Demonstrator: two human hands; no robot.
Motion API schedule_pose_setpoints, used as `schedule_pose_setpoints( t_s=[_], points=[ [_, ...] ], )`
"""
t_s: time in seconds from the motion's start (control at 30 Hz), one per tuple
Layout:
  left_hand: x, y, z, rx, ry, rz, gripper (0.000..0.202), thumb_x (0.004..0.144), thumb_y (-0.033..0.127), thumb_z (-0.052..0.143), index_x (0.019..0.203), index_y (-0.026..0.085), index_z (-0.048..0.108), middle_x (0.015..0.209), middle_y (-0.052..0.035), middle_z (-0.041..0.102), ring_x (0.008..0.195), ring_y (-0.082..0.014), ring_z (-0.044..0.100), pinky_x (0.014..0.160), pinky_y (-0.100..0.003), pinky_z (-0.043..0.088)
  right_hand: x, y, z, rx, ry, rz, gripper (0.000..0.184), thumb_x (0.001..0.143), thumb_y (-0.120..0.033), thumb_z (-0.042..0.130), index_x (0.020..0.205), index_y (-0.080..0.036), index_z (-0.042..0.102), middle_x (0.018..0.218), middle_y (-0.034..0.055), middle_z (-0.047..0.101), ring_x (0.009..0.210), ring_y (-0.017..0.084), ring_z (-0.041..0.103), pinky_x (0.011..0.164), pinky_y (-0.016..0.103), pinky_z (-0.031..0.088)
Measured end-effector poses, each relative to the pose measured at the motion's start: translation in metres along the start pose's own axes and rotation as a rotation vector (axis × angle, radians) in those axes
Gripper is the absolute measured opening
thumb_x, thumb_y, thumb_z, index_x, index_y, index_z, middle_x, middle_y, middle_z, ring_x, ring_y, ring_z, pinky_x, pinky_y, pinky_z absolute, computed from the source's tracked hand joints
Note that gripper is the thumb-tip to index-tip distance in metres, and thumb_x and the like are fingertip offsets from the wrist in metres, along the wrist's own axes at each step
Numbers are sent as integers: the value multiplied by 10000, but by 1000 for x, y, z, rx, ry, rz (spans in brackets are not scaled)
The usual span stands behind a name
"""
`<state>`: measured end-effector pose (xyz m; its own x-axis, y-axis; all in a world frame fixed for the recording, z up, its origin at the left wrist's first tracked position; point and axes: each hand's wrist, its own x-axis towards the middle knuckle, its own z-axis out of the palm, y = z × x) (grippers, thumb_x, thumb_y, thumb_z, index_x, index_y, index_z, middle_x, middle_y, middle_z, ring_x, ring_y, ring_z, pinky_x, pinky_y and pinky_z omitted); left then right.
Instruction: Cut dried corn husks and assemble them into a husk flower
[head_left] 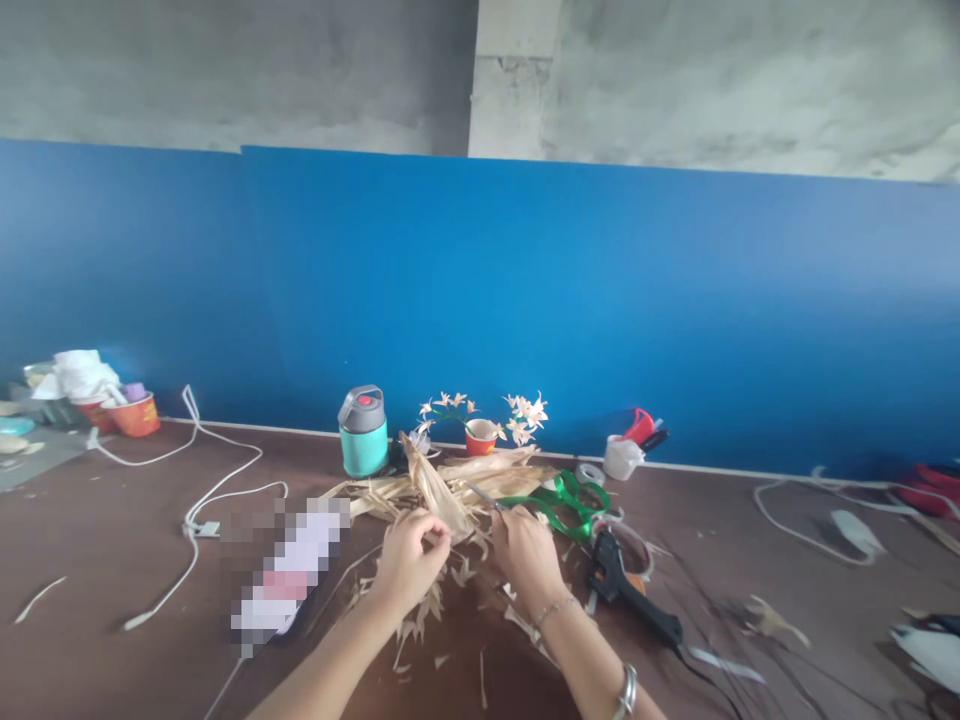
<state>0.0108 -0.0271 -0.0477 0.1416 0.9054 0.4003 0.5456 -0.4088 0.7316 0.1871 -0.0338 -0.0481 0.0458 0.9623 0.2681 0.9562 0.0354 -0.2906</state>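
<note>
My left hand [416,552] is closed, thumb and fingers pinched at the lower end of a dried corn husk [435,492]. The pale, wrinkled husk slants up and to the left, away from the hand. My right hand [525,555] is wrapped round what look like scissors [480,492]; one slim grey blade points left towards the husk, and the handles are hidden in the palm. More husks [506,468] lie piled behind both hands. Cut husk scraps [420,610], several of them pointed, are scattered below and between my wrists.
Behind the pile stand a teal flask [364,435], a red paper cup [481,438] and husk flowers [526,412]. Green ribbon [574,505], a tape roll [590,473] and a black glue gun [634,590] lie right. A blurred-out phone-like object [292,575] and white cable [225,490] lie left.
</note>
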Motion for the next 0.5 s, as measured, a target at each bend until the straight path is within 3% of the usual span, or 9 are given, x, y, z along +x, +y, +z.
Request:
schedule_pose_setpoints(
  t_s=[0.13, 0.23, 0.37, 0.5],
  points=[
    [-2, -3, 3, 170, -60, 22, 135, 697, 172, 492, 651, 206, 615, 742, -45, 643, 813, -229, 563, 764, -334, 389, -2, -5, -1, 101, 76, -159, 224, 824, -142, 438, 722, -173, 635, 801, 59, 617, 833, 178, 549, 744, 255, 371],
    [-4, -4, 4, 220, -131, 35, 139, 703, 162, 491, 658, 205, 615, 758, -38, 646, 819, -221, 558, 751, -321, 378, -4, -7, 1, 178, 26, -343, 149, 736, -103, 516, 706, -187, 636, 792, 33, 580, 828, 171, 516, 749, 255, 371],
    [-6, -7, 4, 308, -195, 89, 161, 721, 167, 491, 624, 206, 614, 739, -35, 624, 816, -215, 540, 742, -316, 365, -8, -6, 8, 168, -49, -353, 112, 655, -94, 570, 666, -187, 631, 843, 37, 554, 877, 186, 494, 764, 273, 367],
    [-8, -6, 3, 337, -239, 113, 155, 708, 171, 515, 603, 206, 624, 777, -50, 622, 857, -231, 518, 763, -340, 363, -9, -4, 10, 186, -76, -350, 115, 662, -101, 564, 687, -186, 636, 868, 42, 548, 895, 194, 491, 784, 291, 367]
  ],
)
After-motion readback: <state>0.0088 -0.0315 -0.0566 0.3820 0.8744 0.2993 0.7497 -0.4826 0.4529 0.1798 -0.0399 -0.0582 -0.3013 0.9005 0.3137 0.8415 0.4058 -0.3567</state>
